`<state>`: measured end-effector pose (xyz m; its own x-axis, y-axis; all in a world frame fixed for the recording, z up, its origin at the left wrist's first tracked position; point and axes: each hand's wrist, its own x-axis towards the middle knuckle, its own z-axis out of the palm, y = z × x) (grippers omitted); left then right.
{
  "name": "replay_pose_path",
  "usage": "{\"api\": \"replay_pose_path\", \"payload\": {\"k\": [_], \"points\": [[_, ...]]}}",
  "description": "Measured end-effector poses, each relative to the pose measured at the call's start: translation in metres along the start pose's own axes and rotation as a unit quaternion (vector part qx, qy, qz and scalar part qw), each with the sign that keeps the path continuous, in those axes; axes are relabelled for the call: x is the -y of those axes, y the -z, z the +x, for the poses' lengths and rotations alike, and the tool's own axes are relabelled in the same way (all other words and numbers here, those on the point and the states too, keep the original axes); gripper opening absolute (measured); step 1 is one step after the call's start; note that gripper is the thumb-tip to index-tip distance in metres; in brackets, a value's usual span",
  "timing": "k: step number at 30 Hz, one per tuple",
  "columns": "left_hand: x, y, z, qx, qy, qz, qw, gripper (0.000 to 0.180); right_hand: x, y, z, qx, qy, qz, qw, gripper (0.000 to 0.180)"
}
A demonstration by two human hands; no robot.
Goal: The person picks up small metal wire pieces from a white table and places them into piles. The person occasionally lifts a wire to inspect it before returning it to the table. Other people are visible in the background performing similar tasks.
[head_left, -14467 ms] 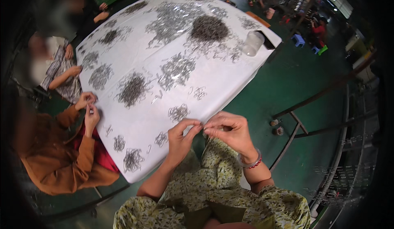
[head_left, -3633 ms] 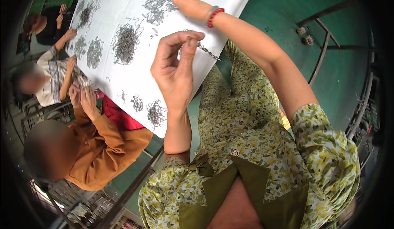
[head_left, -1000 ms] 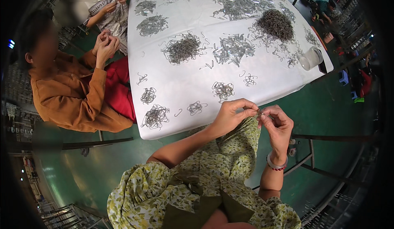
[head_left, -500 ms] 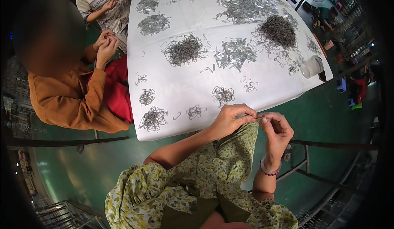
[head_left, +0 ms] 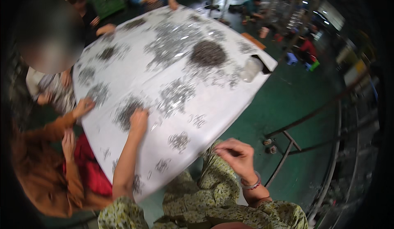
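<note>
My left hand (head_left: 139, 119) is stretched across the white-covered table (head_left: 135, 159), curled at the right edge of a pile of dark wire hooks (head_left: 125, 116). Blur and the hand itself hide whatever its fingertips hold. Beyond my lap, just off the near table edge, my right hand (head_left: 237, 155) is raised with thumb and fingertips closed together. Anything in that pinch is too small to make out. To the right of the left hand lies a heap of small clear pieces (head_left: 176, 96). Little clusters of bent hooks (head_left: 179, 141) lie closer to me.
A large dark hook heap (head_left: 208, 53) and more clear pieces (head_left: 174, 38) cover the far side. A clear plastic container (head_left: 252, 70) lies at the right corner. On the left a co-worker's hand (head_left: 84, 107) reaches onto the table. A metal frame (head_left: 283, 159) stands at right.
My hands, together before, have parted: the left reached forward to the hook pile, the right stayed near my lap. The view turned left. The orange-sleeved co-worker's hand moved onto the table.
</note>
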<state>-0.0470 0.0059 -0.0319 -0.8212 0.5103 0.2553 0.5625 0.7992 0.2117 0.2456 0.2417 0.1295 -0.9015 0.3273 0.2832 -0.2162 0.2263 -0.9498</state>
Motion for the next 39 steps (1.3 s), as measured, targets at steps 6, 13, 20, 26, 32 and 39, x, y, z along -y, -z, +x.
{"api": "replay_pose_path", "payload": {"k": [6, 13, 20, 26, 32, 39], "points": [[-0.009, 0.008, 0.002, -0.035, -0.024, -0.048, 0.998, 0.009, -0.003, -0.004, -0.001, 0.005, -0.009, 0.028, 1.000, 0.016], [-0.071, 0.046, -0.026, -0.001, 0.110, -0.535, 0.838, 0.013, -0.006, -0.008, -0.011, -0.002, -0.003, -0.013, 1.000, 0.018], [-0.197, 0.136, -0.093, 0.069, 0.032, -0.721, 0.688, 0.009, -0.007, -0.012, -0.018, -0.053, -0.006, 0.009, 0.999, 0.019], [-0.227, 0.143, -0.106, 0.027, -0.048, -0.673, 0.738, 0.010, 0.005, -0.014, -0.030, -0.084, 0.043, 0.024, 0.995, 0.017], [-0.238, 0.154, -0.111, -0.058, -0.072, -0.626, 0.774, 0.011, 0.013, -0.018, -0.033, -0.097, 0.109, 0.028, 0.989, 0.019], [-0.269, 0.229, -0.078, -0.064, -0.218, -0.604, 0.764, 0.015, 0.076, 0.013, -0.018, -0.117, 0.254, -0.002, 0.960, 0.025]]}}
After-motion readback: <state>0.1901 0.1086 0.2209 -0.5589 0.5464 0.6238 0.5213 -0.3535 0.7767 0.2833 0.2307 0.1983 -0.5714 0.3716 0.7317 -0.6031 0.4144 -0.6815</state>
